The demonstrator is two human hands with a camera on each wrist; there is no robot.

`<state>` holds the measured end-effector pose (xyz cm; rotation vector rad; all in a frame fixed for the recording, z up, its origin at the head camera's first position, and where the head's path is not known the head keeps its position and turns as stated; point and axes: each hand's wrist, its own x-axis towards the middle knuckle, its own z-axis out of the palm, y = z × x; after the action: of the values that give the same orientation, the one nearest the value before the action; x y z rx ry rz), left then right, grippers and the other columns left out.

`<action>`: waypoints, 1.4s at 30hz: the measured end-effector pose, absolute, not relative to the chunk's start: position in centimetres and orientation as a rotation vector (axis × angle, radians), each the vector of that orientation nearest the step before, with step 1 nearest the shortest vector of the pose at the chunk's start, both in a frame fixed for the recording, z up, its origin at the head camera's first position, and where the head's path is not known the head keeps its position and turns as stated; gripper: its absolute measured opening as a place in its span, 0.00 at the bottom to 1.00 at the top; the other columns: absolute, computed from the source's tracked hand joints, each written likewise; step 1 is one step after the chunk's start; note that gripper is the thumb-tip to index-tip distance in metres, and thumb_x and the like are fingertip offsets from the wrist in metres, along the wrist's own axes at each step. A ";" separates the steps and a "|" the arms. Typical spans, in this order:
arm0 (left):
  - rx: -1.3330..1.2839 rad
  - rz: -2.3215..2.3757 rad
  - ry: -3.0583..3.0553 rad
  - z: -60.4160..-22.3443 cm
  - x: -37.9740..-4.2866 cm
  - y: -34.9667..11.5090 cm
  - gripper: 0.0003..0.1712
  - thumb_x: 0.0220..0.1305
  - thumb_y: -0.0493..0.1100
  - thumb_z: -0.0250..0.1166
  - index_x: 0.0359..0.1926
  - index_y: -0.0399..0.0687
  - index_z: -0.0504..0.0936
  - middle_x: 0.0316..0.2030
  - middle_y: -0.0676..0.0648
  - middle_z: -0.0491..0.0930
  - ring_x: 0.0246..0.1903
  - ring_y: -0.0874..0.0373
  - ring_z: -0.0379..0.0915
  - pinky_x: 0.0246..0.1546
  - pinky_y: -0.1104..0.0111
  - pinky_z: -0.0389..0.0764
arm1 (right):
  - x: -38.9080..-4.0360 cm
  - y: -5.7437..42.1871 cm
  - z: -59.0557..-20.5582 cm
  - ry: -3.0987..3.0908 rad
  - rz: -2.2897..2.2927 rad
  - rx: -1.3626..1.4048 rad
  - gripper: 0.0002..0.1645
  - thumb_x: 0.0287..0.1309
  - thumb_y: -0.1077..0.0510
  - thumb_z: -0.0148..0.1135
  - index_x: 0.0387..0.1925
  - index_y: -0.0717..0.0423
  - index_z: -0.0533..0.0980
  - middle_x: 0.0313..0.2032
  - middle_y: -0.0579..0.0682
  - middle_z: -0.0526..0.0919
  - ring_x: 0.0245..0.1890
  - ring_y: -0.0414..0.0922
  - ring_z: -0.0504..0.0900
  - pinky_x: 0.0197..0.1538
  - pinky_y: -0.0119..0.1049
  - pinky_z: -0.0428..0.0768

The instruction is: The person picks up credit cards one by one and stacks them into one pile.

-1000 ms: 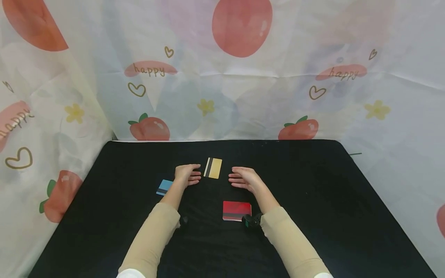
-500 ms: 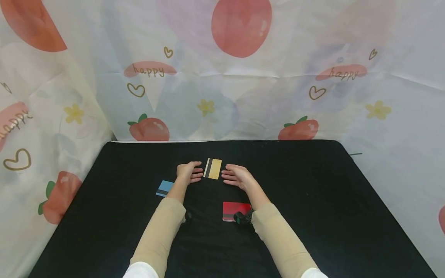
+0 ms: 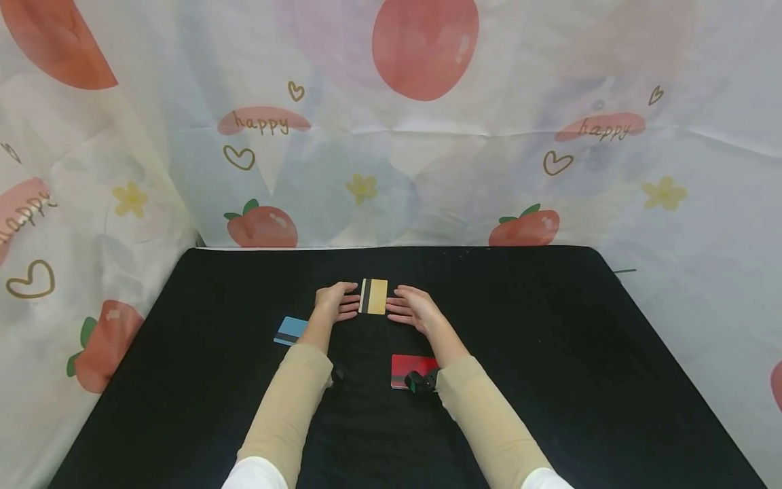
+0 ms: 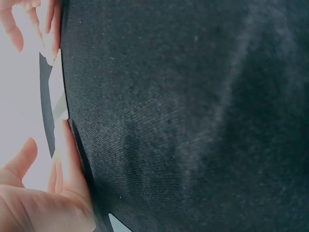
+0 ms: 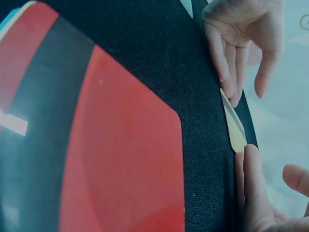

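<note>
A gold card [image 3: 377, 297] with a dark stripe lies flat on the black table between the two hands. At its left edge, the left hand [image 3: 334, 303] has its fingertips right at the card, thumb held up and apart. The right hand [image 3: 418, 310] meets the right edge the same way, its fingers straight. In the right wrist view the gold card [image 5: 234, 123] spans the gap between the fingertips of both hands. A red card [image 3: 408, 364] lies beneath the right wrist camera, partly hidden by it. The left forearm partly covers a blue card [image 3: 290, 330].
Black cloth covers the table [image 3: 550, 353], whose far edge meets a hanging cloth [image 3: 452, 170] printed with fruit and hearts. More of this cloth hangs at the left side. In the right wrist view, the red card [image 5: 130, 159] shows other card edges under its corner.
The right hand has moved left up to the gold card, and the left hand has shifted slightly right and forward. The gold card has turned a little straighter.
</note>
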<state>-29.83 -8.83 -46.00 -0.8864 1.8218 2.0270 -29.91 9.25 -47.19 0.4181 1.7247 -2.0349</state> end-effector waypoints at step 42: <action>-0.770 2.012 1.795 -46.0 -29.4 -6.6 0.22 0.49 0.38 0.71 0.46 0.38 0.78 0.38 0.41 0.81 0.34 0.52 0.81 0.33 0.65 0.83 | -29.5 9.5 -46.7 1.815 -1.943 0.400 0.21 0.62 0.57 0.53 0.56 0.60 0.71 0.50 0.57 0.77 0.43 0.46 0.79 0.50 0.40 0.78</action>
<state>-29.43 -6.56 -45.95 -0.7704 1.7946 2.0124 -29.53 9.49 -46.67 0.3999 1.8148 -1.9430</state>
